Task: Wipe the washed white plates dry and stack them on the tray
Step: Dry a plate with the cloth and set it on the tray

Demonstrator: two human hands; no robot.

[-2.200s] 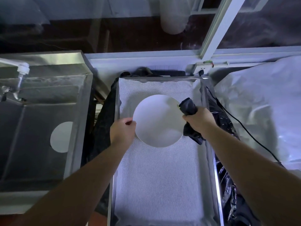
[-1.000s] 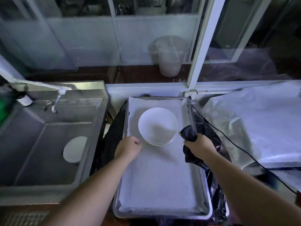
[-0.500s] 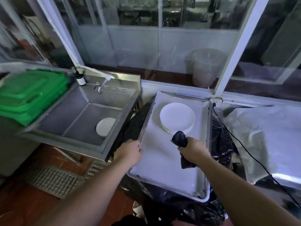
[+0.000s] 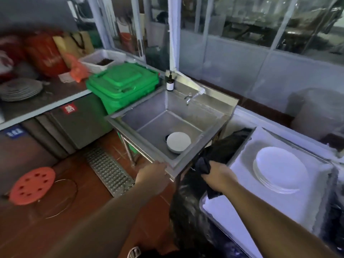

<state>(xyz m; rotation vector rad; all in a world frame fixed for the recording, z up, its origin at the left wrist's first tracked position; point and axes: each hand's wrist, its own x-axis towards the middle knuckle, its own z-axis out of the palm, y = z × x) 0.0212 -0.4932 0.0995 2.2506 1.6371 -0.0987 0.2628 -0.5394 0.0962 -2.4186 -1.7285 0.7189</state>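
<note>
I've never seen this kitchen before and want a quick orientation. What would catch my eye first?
Probably the bright green bin left of the steel sink, where white plates lie at the bottom. To the right, a stack of plates sits on the white-lined tray. In front, the right hand grips a dark cloth, the left hand reaches toward the sink's near corner, and an orange stool stands on the floor at left.

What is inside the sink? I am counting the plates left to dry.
Inside the sink, white plates lie on the bottom, partly over the drain. They look like a short stack, but the count is unclear. The near wall hides the front of the basin floor.
</note>
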